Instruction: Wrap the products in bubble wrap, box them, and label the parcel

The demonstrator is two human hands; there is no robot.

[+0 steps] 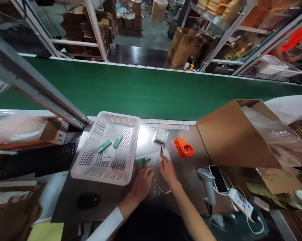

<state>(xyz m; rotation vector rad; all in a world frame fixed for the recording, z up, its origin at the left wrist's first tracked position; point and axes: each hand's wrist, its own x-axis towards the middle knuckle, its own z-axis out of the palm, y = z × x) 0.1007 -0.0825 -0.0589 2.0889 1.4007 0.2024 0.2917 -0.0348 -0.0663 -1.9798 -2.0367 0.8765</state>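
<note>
In the head view, my right hand (pixel 168 170) grips a slim dark pointed tool (pixel 161 149), a pen or a knife; I cannot tell which. It is over a flat sheet of bubble wrap (pixel 161 180). At the sheet's left edge is my left hand (pixel 142 183), fingers curled, their tips partly hidden. A small green box (pixel 143 159) lies just beyond that hand. Past the tool sits a bubble-wrapped packet (pixel 161 136). To its right is an orange tape dispenser (pixel 183 147).
A white plastic basket (pixel 130 167) at left holds two green boxes and a label. Behind runs a green conveyor belt (pixel 140 90). At right stand a cardboard box (pixel 221 134), a barcode scanner (pixel 208 185), a phone (pixel 218 179) and a power strip (pixel 242 202). A mouse (pixel 88 201) lies front left.
</note>
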